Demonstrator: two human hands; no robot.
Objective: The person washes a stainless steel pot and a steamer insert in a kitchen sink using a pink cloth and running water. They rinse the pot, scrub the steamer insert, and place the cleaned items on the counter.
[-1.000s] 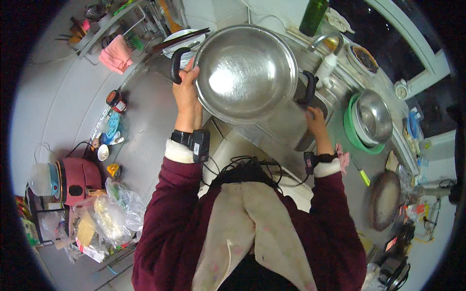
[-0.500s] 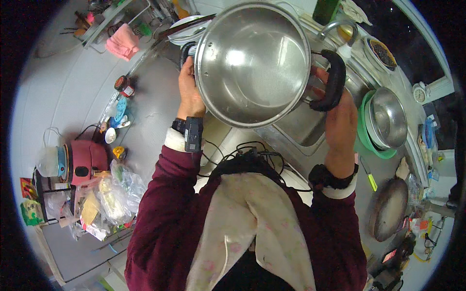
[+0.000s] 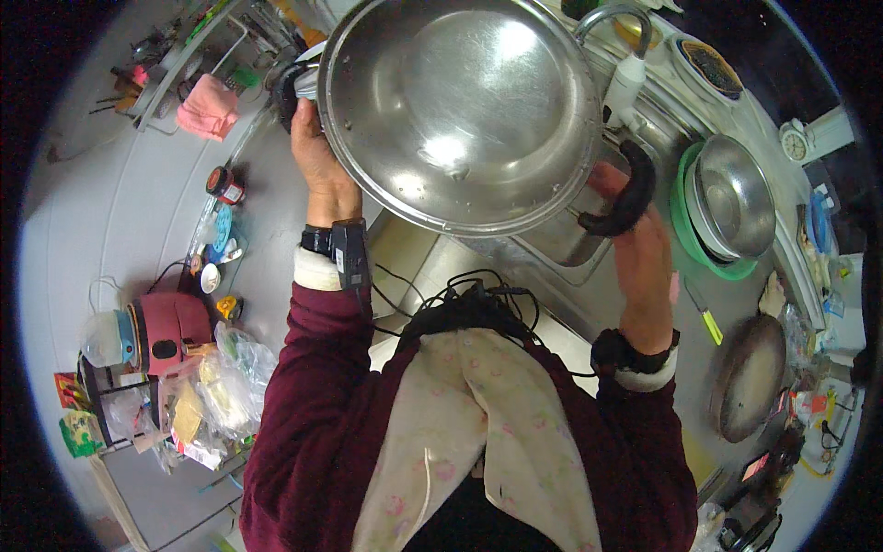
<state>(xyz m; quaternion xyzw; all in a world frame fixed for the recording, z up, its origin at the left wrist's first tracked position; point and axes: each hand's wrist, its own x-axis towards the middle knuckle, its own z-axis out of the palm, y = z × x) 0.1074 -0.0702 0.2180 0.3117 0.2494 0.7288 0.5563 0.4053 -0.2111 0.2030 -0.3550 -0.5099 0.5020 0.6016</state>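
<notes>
A big stainless steel pot (image 3: 469,101) is raised in front of me, its shiny inside facing me and dotted with a few water drops. My left hand (image 3: 324,166) is closed on its left side, by the black left handle (image 3: 286,97), with the fingers hidden behind the pot. At the opposite side my right hand (image 3: 614,189) holds the pot behind the black right handle (image 3: 629,196), which covers part of the fingers. Just beyond the right side of the pot is a curved faucet (image 3: 625,83).
Under the pot is a steel sink (image 3: 575,258). To its right, metal bowls (image 3: 736,198) are stacked in a green basin (image 3: 682,216), near a yellow-green handled knife (image 3: 710,324) and a round pan (image 3: 750,377). Leftward are a jar (image 3: 224,186), a red appliance (image 3: 173,333) and plastic bags (image 3: 216,386).
The pot has moved left and up in the picture, tilted, and looks larger. Both hands have gone with it, still holding on. The surroundings have shifted slightly in view.
</notes>
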